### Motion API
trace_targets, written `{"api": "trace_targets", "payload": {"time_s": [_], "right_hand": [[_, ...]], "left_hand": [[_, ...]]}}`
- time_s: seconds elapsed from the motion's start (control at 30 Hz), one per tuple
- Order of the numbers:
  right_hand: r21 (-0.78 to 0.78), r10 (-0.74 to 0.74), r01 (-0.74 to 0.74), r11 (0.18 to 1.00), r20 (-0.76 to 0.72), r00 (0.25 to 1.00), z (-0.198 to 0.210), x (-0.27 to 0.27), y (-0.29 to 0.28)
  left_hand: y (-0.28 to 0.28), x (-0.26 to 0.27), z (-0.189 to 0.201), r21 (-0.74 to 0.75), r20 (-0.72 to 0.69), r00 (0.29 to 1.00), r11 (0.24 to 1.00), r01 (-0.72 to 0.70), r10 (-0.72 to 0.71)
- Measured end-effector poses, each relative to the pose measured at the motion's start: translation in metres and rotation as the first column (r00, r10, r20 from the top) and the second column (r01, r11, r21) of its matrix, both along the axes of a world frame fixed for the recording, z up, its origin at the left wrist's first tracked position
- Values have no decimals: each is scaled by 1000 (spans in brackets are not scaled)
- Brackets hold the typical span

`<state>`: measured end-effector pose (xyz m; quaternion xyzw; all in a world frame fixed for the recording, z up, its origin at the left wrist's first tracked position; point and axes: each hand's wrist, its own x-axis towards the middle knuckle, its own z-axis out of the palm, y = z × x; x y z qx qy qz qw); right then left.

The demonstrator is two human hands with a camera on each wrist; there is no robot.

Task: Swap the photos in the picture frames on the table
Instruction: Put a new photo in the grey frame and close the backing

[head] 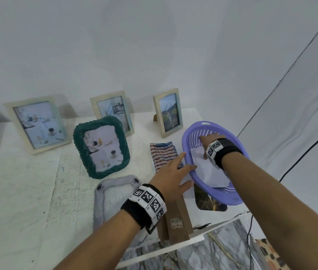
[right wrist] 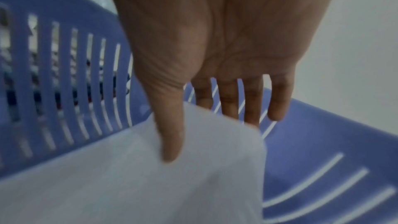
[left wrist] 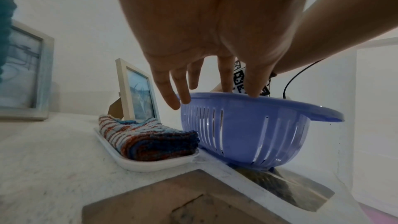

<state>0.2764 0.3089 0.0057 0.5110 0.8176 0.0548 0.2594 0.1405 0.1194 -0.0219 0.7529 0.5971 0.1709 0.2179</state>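
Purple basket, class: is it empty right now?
No, a white sheet lies inside the purple basket, pinched by the right hand.

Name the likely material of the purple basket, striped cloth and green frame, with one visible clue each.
The purple basket: moulded plastic, smooth with slight sheen, slotted walls. The striped cloth: knitted or woven yarn, matt, ribbed folds. The green frame: glossy twisted ridges, perhaps glazed ceramic or resin.

Staged table (head: 27, 191), white backdrop (head: 134, 45).
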Motion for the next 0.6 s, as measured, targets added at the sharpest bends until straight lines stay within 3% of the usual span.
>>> {"api": "trace_targets", "payload": {"time_s": [0.13,0.27,0.43,0.5,0.6], "right_hand": [[-30,19,-29,999,-277,961,28,0,-5],[44,53,-34,998,-533,845,72,-4,-18],[264,335,-206,942,-736,589,122,-11,-68],[235,339,-261,936,-795,504,131,-22,-96],[105,235,-325,940,-890,391,124,-41,-130]], "left_hand": [[-8,-11,1,78,221,972,992,-101,81],[-21,-28,18,97,456,873,965,-245,175],[-40,-51,45,84,600,752,914,-398,272],[-50,-58,54,38,660,689,904,-427,298],[-71,-71,57,-48,695,631,898,-437,344]]}}
